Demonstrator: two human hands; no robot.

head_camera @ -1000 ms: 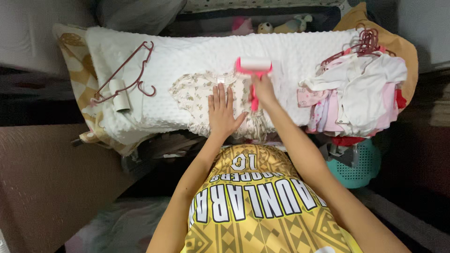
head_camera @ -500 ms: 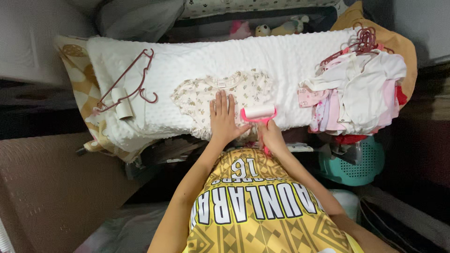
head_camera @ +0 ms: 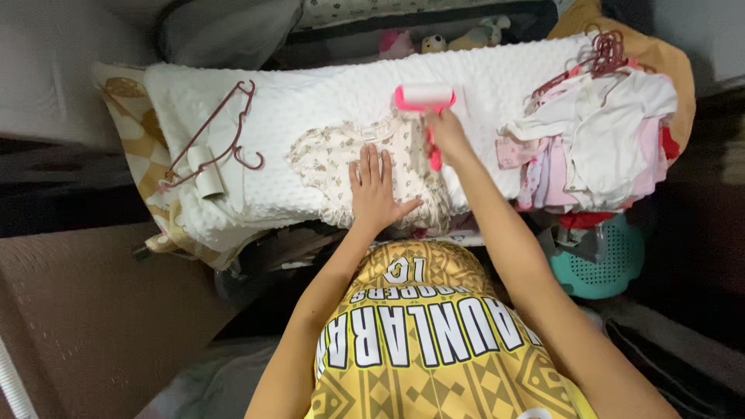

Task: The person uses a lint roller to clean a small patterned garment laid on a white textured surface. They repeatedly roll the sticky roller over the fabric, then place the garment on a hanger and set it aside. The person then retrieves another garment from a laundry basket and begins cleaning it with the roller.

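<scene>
Nearest the camera, the left hand lies flat, fingers spread and holding nothing, pressing down the lower middle of a small floral garment spread on a white dimpled blanket. Just beyond and to its right, the right hand has its grip closed round the pink handle of a lint roller. The handle's long axis runs away from the body, and the white roller head lies crosswise at the garment's far edge, by the neckline. The garment thus stretches back toward the body from the roller head. Well to the left lie dark red hangers and a spare paper roll. To the right sits a heap of pink and white baby clothes.
</scene>
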